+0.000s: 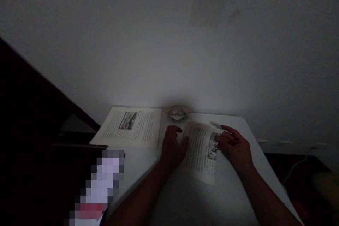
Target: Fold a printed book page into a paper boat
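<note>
A printed page [197,150] with a dark picture near its right side lies at a slant over the white table. My right hand [237,150] pinches its right edge between thumb and fingers, with the index finger stretched out above. At the page's left edge is my left hand [172,148], its thumb against the paper and its index finger curved apart from the thumb. Behind the page, near the wall, stands a folded paper boat [177,112].
Another printed sheet or stack of sheets [144,130] with a picture lies at the table's back left. The white table [238,122] meets a grey wall [132,60]. A pixelated object [99,183] is at the left front edge. A pale cable [295,166] hangs at the right.
</note>
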Demonstrator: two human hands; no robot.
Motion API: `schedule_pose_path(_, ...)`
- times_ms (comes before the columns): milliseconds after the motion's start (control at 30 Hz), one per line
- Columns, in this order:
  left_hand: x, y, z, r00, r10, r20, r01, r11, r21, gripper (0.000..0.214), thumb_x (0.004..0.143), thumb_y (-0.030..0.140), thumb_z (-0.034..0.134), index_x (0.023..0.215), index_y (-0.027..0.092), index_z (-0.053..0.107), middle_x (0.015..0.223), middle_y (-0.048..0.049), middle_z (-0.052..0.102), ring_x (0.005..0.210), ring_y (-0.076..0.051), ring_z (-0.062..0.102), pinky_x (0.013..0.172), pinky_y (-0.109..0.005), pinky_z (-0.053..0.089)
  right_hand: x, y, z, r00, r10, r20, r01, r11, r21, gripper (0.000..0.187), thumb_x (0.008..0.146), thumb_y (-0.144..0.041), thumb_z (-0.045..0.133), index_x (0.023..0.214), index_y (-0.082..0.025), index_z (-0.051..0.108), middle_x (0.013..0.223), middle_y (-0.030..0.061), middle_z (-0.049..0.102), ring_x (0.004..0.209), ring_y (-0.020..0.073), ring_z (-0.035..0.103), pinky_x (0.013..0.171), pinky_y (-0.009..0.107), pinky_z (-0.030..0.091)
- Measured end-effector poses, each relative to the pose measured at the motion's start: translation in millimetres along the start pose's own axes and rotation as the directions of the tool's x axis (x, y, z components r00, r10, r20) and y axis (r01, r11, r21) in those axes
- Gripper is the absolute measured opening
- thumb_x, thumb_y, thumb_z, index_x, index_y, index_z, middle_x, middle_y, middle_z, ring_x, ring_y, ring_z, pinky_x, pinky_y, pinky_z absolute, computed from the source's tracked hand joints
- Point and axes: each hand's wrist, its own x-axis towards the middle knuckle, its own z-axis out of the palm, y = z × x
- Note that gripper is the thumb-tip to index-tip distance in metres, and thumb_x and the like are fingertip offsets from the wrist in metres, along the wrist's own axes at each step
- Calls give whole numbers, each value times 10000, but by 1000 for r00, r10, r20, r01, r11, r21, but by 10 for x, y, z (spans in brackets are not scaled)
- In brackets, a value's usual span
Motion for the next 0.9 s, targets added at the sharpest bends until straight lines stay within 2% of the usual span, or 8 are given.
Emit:
schedule_pose_path(67, 45, -25, -47, 989, -117, 91, 129, 981, -146, 283, 786, 312, 574, 1007, 151, 502, 865, -42, 572, 705, -142, 526, 669, -278, 453, 2, -13, -24, 1000, 26, 4, -26, 998, 62, 481, 618, -240, 781, 1064, -220, 603, 737, -14, 636, 567, 120, 591, 462, 247, 505)
schedule_pose_path(200, 82, -32, -77, 938, -147, 314, 264, 890, -373, 233, 828, 368, 520, 819, 146, 589, 743, -13, 604, 671, -131, 554, 628, -244, 430, -3, -7, -55, 999, 30, 30, -34, 990, 140, 482, 634, -234, 779, 1080, -239, 596, 826, 10, 684, 565, 119, 596, 484, 257, 506)
schedule_pose_path(300, 82, -33, -71, 940, -200, 278, 313, 831, -461, 243, 812, 377, 545, 789, 142, 604, 730, -5, 611, 686, -132, 559, 631, -235, 424, -31, -6, -60, 999, -11, 45, 6, 993, 122, 428, 699, -253, 733, 1102, -255, 591, 872, 25, 700, 597, 130, 614, 535, 282, 528)
schedule_pose_path(433, 103, -59, -81, 935, -282, 217, 355, 764, -539, 252, 784, 386, 577, 782, 136, 610, 711, -4, 617, 660, -130, 553, 619, -236, 422, -86, 38, -78, 982, -170, 85, 172, 985, -19, 359, 743, -233, 686, 1094, -270, 618, 902, 39, 712, 732, 164, 660, 629, 299, 552)
schedule_pose_path(567, 129, -83, -93, 925, -322, 199, 377, 734, -565, 263, 762, 394, 605, 786, 132, 620, 709, -9, 622, 649, -128, 550, 613, -239, 423, -96, 117, -119, 917, -317, 241, 373, 897, -239, 290, 744, -188, 666, 1022, -268, 688, 976, 55, 701, 830, 175, 666, 748, 314, 548)
schedule_pose_path(667, 129, -81, -96, 918, -341, 202, 394, 724, -567, 267, 750, 398, 619, 783, 133, 624, 693, -5, 621, 631, -125, 549, 601, -238, 421, -78, 124, -142, 850, -399, 344, 497, 824, -271, 228, 739, -170, 658, 934, -266, 728, 1032, 64, 679, 931, 195, 652, 796, 313, 538)
schedule_pose_path(767, 125, -72, -100, 914, -345, 216, 404, 709, -578, 256, 741, 391, 630, 766, 136, 627, 682, -2, 626, 619, -120, 551, 594, -234, 422, -66, 89, -146, 827, -424, 369, 526, 815, -242, 216, 721, -176, 678, 910, -262, 738, 1023, 70, 682, 944, 204, 653, 800, 313, 541)
schedule_pose_path(900, 132, -68, -104, 906, -333, 259, 421, 672, -609, 254, 728, 386, 634, 760, 134, 632, 694, -13, 640, 617, -122, 563, 578, -232, 426, -62, 47, -130, 845, -414, 338, 491, 851, -185, 197, 703, -205, 707, 886, -265, 746, 1017, 74, 691, 924, 205, 659, 785, 315, 551)
